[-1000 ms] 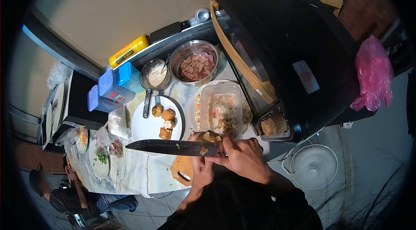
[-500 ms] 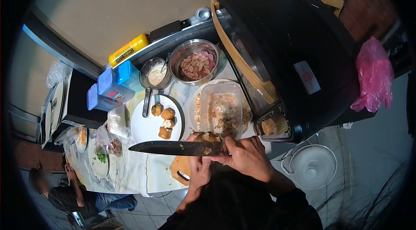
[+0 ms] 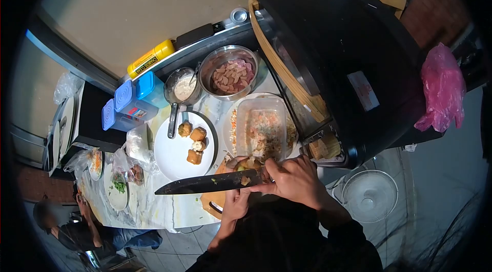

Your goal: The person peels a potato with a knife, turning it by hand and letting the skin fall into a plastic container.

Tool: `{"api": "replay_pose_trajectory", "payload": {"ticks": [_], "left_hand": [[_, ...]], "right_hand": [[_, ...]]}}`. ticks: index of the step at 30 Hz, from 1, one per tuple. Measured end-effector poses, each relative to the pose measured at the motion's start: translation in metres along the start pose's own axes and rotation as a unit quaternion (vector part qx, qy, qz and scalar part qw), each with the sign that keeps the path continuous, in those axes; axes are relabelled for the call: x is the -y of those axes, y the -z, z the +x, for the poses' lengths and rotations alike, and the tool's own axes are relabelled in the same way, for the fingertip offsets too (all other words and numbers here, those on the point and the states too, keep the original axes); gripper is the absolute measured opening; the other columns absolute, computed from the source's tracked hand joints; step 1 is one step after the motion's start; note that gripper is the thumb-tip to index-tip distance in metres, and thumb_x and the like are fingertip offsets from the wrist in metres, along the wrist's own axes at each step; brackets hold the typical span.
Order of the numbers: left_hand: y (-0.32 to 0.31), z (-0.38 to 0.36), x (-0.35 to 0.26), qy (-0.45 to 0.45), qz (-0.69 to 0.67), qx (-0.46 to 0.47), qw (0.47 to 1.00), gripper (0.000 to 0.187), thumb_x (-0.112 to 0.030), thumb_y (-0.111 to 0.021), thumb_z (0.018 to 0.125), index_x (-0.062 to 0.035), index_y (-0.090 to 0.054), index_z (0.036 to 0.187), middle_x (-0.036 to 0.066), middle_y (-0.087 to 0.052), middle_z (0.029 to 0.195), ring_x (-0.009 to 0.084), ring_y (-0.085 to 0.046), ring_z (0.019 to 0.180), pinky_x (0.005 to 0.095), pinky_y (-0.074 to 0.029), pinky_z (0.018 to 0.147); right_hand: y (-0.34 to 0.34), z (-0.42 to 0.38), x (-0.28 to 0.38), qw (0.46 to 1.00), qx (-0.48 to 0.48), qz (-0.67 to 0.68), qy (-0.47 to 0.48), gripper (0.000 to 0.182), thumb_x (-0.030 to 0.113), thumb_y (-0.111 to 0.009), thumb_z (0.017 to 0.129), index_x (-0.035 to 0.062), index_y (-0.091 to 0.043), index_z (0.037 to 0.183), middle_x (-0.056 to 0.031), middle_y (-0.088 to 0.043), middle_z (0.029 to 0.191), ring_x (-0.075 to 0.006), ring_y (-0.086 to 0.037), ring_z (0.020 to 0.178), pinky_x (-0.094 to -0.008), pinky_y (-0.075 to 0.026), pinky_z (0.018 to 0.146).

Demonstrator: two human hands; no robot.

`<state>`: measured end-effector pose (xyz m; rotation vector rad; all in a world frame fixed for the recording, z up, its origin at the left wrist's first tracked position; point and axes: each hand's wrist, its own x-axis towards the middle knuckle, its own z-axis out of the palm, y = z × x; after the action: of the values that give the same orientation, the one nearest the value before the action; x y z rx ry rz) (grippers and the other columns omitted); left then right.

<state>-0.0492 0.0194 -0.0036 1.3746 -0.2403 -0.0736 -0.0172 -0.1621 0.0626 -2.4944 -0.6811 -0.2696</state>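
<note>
A large dark-bladed knife [image 3: 205,183] lies across the front of me, its tip to the left. My right hand [image 3: 297,182] is closed around its handle end, thumb along the blade. Behind the blade, my left hand [image 3: 237,204] is closed on a brownish-yellow piece of food [image 3: 250,164]; the blade partly hides its fingers, and I cannot make out the food's kind. Small scraps cling to the blade. Just beyond the hands stands a clear plastic tub [image 3: 262,105] of chopped mixture. Below the knife's middle is a wooden cutting board [image 3: 213,202].
A white plate [image 3: 171,157] bears several brown stuffed pieces. Behind it stand a small pan [image 3: 172,95] of white paste and a steel bowl [image 3: 205,80] of sliced meat. A black oven-like appliance [image 3: 338,41] fills the right. Another person [image 3: 77,231] sits at lower left.
The knife's tip has dropped toward me, so the blade slants more. The food in my left hand has turned slightly and shows a yellower side. More of the cutting board shows.
</note>
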Motion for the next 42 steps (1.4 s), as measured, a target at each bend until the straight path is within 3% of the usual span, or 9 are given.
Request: {"api": "replay_pose_trajectory", "payload": {"ticks": [2, 9, 20, 27, 29, 32, 36, 40, 42], "left_hand": [[-0.002, 0.001, -0.003, 0.032, -0.013, -0.044, 0.998, 0.076, -0.043, -0.065, 0.086, -0.0014, -0.027, 0.137, 0.010, -0.049, 0.117, 0.0184, -0.052, 0.105, 0.0314, -0.042, 0.091], [0.010, -0.002, 0.001, 0.042, -0.004, -0.042, 0.998, 0.067, -0.030, -0.068, 0.084, -0.0009, -0.033, 0.132, 0.011, -0.050, 0.115, 0.0186, -0.053, 0.104, 0.0319, -0.045, 0.089], [0.011, 0.001, -0.012, 0.063, -0.082, 0.028, 0.994, 0.048, -0.022, -0.058, 0.089, 0.0045, -0.042, 0.126, 0.014, -0.042, 0.128, 0.0221, -0.043, 0.119, 0.0350, -0.035, 0.099], [0.013, -0.013, -0.002, 0.088, 0.012, 0.036, 0.995, 0.054, -0.027, -0.061, 0.088, 0.0040, -0.039, 0.126, 0.013, -0.044, 0.123, 0.0205, -0.048, 0.112, 0.0344, -0.039, 0.095], [0.009, -0.012, -0.006, 0.135, -0.067, 0.052, 0.987, 0.060, -0.032, -0.062, 0.089, 0.0018, -0.034, 0.129, 0.012, -0.045, 0.121, 0.0185, -0.051, 0.107, 0.0315, -0.043, 0.088], [0.005, 0.005, -0.018, 0.088, -0.188, 0.073, 0.976, 0.064, -0.037, -0.060, 0.089, -0.0009, -0.030, 0.131, 0.011, -0.045, 0.120, 0.0163, -0.052, 0.101, 0.0298, -0.046, 0.081], [0.008, 0.007, 0.005, 0.101, -0.190, -0.029, 0.976, 0.060, -0.026, -0.063, 0.086, -0.0036, -0.030, 0.130, 0.009, -0.044, 0.118, 0.0148, -0.051, 0.101, 0.0281, -0.047, 0.081], [0.005, 0.012, 0.000, 0.080, -0.195, -0.021, 0.977, 0.058, -0.020, -0.063, 0.083, -0.0045, -0.032, 0.129, 0.008, -0.044, 0.117, 0.0156, -0.050, 0.105, 0.0284, -0.045, 0.087], [-0.001, 0.015, -0.004, 0.074, -0.178, -0.066, 0.979, 0.053, -0.015, -0.064, 0.082, -0.0075, -0.036, 0.126, 0.010, -0.053, 0.106, 0.0195, -0.057, 0.097, 0.0313, -0.051, 0.082]], "right_hand": [[0.003, 0.002, 0.002, 1.000, 0.008, 0.009, -0.009, 0.057, 0.065, -0.058, 0.080, 0.0094, -0.056, 0.068, -0.0055, -0.055, 0.047, -0.0239, -0.059, 0.043, -0.0351, -0.048, 0.047], [0.004, -0.004, 0.000, 1.000, 0.013, -0.027, 0.003, 0.057, 0.069, -0.060, 0.075, 0.0126, -0.057, 0.069, -0.0047, -0.052, 0.045, -0.0240, -0.056, 0.042, -0.0350, -0.045, 0.046], [0.011, -0.005, 0.001, 0.999, 0.026, -0.028, 0.006, 0.059, 0.071, -0.060, 0.074, 0.0119, -0.058, 0.069, -0.0022, -0.051, 0.045, -0.0216, -0.057, 0.045, -0.0332, -0.046, 0.052], [0.012, 0.002, 0.002, 0.996, 0.083, 0.023, -0.035, 0.056, 0.066, -0.060, 0.077, 0.0102, -0.058, 0.072, -0.0024, -0.057, 0.053, -0.0236, -0.062, 0.055, -0.0341, -0.047, 0.060], [0.012, 0.001, 0.001, 0.996, 0.069, 0.040, -0.029, 0.055, 0.064, -0.061, 0.077, 0.0096, -0.057, 0.073, -0.0023, -0.057, 0.053, -0.0244, -0.061, 0.054, -0.0348, -0.047, 0.058], [0.007, -0.002, 0.000, 0.995, 0.056, 0.069, -0.037, 0.052, 0.060, -0.065, 0.077, 0.0088, -0.056, 0.072, -0.0019, -0.058, 0.054, -0.0249, -0.061, 0.054, -0.0359, -0.048, 0.055], [0.005, -0.009, 0.004, 0.995, 0.030, 0.076, -0.051, 0.050, 0.056, -0.068, 0.076, 0.0082, -0.054, 0.071, -0.0019, -0.058, 0.055, -0.0245, -0.062, 0.053, -0.0368, -0.048, 0.051], [0.001, -0.013, 0.004, 0.997, 0.038, 0.037, -0.059, 0.050, 0.056, -0.068, 0.077, 0.0083, -0.054, 0.071, -0.0016, -0.058, 0.056, -0.0244, -0.062, 0.053, -0.0363, -0.048, 0.051], [-0.004, -0.014, 0.002, 0.999, -0.012, 0.036, -0.015, 0.053, 0.059, -0.059, 0.083, 0.0072, -0.055, 0.074, -0.0057, -0.056, 0.049, -0.0244, -0.061, 0.044, -0.0346, -0.049, 0.044]]}}
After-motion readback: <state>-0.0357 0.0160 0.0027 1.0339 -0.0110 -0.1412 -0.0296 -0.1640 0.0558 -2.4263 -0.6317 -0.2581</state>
